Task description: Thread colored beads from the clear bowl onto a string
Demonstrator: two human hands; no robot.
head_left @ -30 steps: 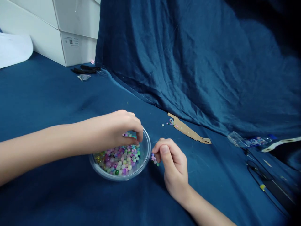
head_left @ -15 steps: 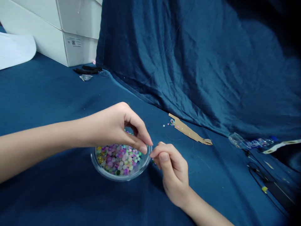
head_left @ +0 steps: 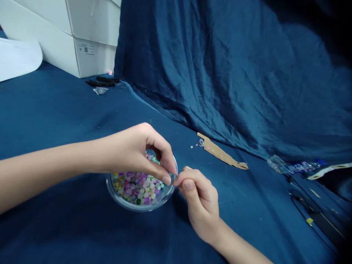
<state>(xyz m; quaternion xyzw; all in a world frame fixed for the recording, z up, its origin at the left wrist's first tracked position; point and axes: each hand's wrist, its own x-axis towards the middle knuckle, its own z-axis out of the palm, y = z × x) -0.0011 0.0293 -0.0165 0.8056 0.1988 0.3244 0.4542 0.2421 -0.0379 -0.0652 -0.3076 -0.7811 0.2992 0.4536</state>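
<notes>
A clear round bowl (head_left: 125, 205) holds many small beads (head_left: 141, 187) in purple, white, green, yellow and pink. Over its right part my left hand (head_left: 145, 152) is bent with thumb and fingers brought together in a pinch; anything between the tips is too small to make out. Just right of the rim, my right hand (head_left: 199, 201) is closed, thumb pressed against the curled forefinger. The fingertips of both hands almost meet. What the right hand pinches does not show clearly.
A torn cardboard strip (head_left: 222, 156) lies behind the hands, with a small cluster of beads (head_left: 201, 142) at its left end. White boxes (head_left: 93, 40) stand back left. A labelled plastic bottle (head_left: 302, 167) and black cables (head_left: 299, 200) lie at right. Blue cloth hangs behind.
My left fingertips have dipped slightly down and left. My right hand has shifted a little left, toward the bowl's rim.
</notes>
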